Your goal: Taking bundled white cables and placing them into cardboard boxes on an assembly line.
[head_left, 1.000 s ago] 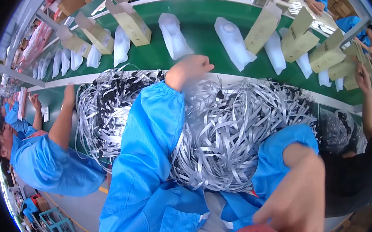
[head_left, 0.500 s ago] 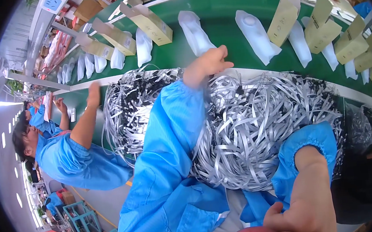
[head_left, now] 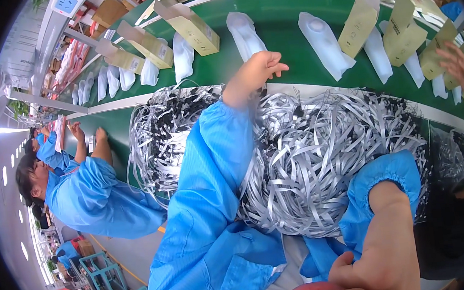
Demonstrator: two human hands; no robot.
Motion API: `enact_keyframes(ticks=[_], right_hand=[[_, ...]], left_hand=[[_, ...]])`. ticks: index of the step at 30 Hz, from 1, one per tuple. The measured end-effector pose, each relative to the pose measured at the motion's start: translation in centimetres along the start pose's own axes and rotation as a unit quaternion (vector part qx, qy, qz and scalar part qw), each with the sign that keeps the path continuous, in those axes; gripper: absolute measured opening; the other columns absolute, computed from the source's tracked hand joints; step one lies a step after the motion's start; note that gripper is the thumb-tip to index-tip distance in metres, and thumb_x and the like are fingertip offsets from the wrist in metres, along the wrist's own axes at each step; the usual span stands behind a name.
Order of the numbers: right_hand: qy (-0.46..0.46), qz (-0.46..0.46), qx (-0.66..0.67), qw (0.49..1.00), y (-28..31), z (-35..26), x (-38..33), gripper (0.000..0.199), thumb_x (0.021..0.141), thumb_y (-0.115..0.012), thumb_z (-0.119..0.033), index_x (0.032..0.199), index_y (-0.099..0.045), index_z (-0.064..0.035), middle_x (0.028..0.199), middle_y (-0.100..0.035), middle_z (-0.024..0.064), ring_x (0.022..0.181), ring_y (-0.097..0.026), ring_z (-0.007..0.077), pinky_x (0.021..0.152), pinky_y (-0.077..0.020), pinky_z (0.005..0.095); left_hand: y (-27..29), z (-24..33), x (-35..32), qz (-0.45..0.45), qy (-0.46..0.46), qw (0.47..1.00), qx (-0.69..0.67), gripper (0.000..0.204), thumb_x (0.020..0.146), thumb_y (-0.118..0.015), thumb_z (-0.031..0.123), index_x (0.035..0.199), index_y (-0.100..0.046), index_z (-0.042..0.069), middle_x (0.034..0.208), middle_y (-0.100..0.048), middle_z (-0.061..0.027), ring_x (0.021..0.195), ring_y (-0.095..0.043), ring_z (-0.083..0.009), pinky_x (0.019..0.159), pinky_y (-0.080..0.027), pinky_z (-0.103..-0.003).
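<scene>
My left hand (head_left: 256,74) hovers at the far edge of the pile, by the belt's near border. Its fingers are half curled and slightly apart, and nothing shows in them. Its fingertips are close to the lower end of a white wrapped item (head_left: 245,36) lying on the green belt (head_left: 282,24). Under and around my left forearm spreads a heap of grey-white flat ribbon cables (head_left: 321,154) with black ends. My right hand (head_left: 364,271) is raised close to me at the bottom of the view, bent inward at the wrist; its thumb shows, its other fingers are hidden.
Open cream cartons (head_left: 191,30) and more white wrapped items (head_left: 325,45) line the belt. A second cable bundle (head_left: 160,140) lies left of my forearm. At left sits a co-worker in blue (head_left: 95,195); from the right reaches another person's hand (head_left: 459,64).
My left hand has shifted slightly up and left. Cartons and wrapped items have moved a little rightward. The left co-worker's arm has lowered; the other person's hand at right has risen toward the cartons.
</scene>
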State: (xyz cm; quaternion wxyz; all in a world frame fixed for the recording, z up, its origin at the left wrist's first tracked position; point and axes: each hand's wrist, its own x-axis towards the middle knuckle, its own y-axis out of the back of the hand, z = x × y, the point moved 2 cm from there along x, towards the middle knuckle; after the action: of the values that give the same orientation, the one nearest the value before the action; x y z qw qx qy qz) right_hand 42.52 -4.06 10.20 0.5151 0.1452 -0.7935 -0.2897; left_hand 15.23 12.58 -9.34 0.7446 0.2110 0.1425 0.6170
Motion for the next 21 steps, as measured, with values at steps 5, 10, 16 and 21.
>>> enact_keyframes(ticks=[5,10,16,21], right_hand=[[-0.043,-0.002,-0.011,0.999,1.1,0.3,-0.1,0.036,0.082,-0.075,-0.020,0.109,-0.067,0.0019,0.103,-0.068,0.0144,0.096,-0.067,0.0244,0.084,-0.0543,0.0342],[-0.074,-0.004,-0.015,0.997,1.8,1.3,0.6,0.039,0.081,-0.075,-0.024,0.108,-0.068,0.0020,0.105,-0.068,0.0153,0.097,-0.067,0.0258,0.084,-0.0545,0.0353],[-0.114,-0.001,-0.016,0.993,2.5,2.4,1.2,0.043,0.081,-0.076,-0.030,0.108,-0.069,0.0021,0.108,-0.068,0.0164,0.097,-0.068,0.0274,0.085,-0.0547,0.0366],[-0.154,-0.003,-0.022,0.988,3.3,2.8,1.3,0.046,0.081,-0.076,-0.035,0.108,-0.070,0.0022,0.110,-0.068,0.0173,0.098,-0.068,0.0288,0.085,-0.0549,0.0377]], left_hand=[[-0.3,1.9,0.2,0.012,-0.036,0.998,-0.046,0.043,0.099,-0.060,0.007,0.070,-0.029,0.009,0.071,-0.047,-0.0034,0.081,-0.064,-0.0139,0.060,-0.046,-0.029],[-0.3,2.4,0.2,0.058,-0.068,0.994,-0.066,0.044,0.100,-0.062,0.010,0.069,-0.030,0.008,0.076,-0.057,-0.0053,0.072,-0.058,-0.0103,0.062,-0.046,-0.028],[-0.5,2.5,-0.2,0.046,-0.049,0.995,-0.069,0.042,0.101,-0.062,0.012,0.069,-0.034,0.008,0.083,-0.063,-0.0079,0.072,-0.057,-0.0099,0.062,-0.046,-0.027],[-0.4,2.7,0.2,0.037,-0.043,0.997,-0.043,0.042,0.101,-0.060,0.016,0.071,-0.032,0.009,0.081,-0.064,-0.0079,0.082,-0.065,-0.0121,0.063,-0.048,-0.028]])
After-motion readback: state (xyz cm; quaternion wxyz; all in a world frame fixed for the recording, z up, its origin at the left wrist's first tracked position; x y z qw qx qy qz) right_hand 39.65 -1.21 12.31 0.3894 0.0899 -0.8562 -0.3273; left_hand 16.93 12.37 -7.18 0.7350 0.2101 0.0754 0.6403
